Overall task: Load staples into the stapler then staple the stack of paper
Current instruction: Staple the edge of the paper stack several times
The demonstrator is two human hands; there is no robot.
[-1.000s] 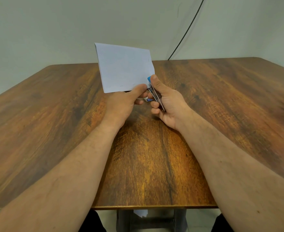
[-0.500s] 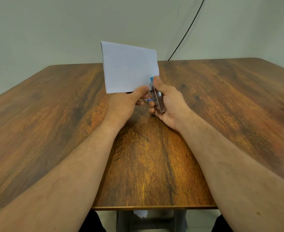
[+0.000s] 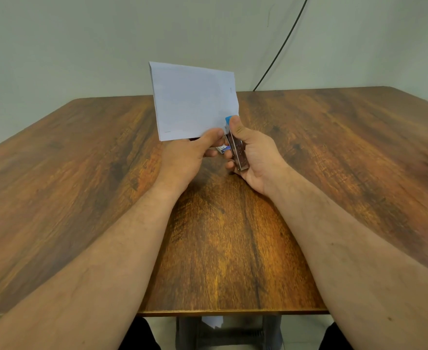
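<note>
My left hand [image 3: 186, 157] pinches the lower right corner of a white stack of paper [image 3: 194, 101] and holds it upright above the wooden table [image 3: 81, 185]. My right hand [image 3: 254, 152] grips a small metal stapler [image 3: 236, 145] with a blue tip, thumb on top. The stapler's mouth sits at the paper's lower right edge, right beside my left thumb. A small blue and white staple box [image 3: 222, 148] lies on the table between the two hands, mostly hidden by fingers.
A black cable [image 3: 281, 50] runs down the wall to the table's far edge. The near table edge [image 3: 233, 311] is close to my body. A scrap of white paper [image 3: 213, 322] lies on the floor under the table.
The paper stack has shifted slightly right and up. The stapler has turned in my right hand, showing more of its flat metal side, and stays at the paper's corner.
</note>
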